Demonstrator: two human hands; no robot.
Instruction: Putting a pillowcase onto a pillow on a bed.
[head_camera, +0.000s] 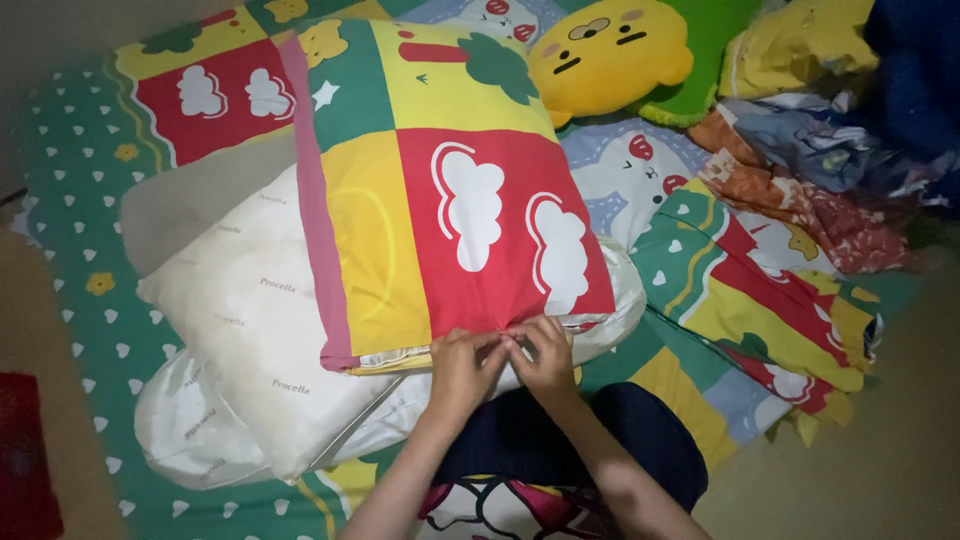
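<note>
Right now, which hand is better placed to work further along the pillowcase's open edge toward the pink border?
Probably the left hand: it sits on the pink-border side of the pillowcase edge, with the right hand beside it, farther away.

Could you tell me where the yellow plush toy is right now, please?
In the head view, the yellow plush toy lies at the top, right of centre, beyond the patchwork pillowcase and against a green cushion.

A clear plastic wrapper (190, 425) is seen around the white pillow (250, 310) at lower left, crumpled and glossy. Small grey printed marks are scattered across the pillow's cloth. No signs or screens are shown.
</note>
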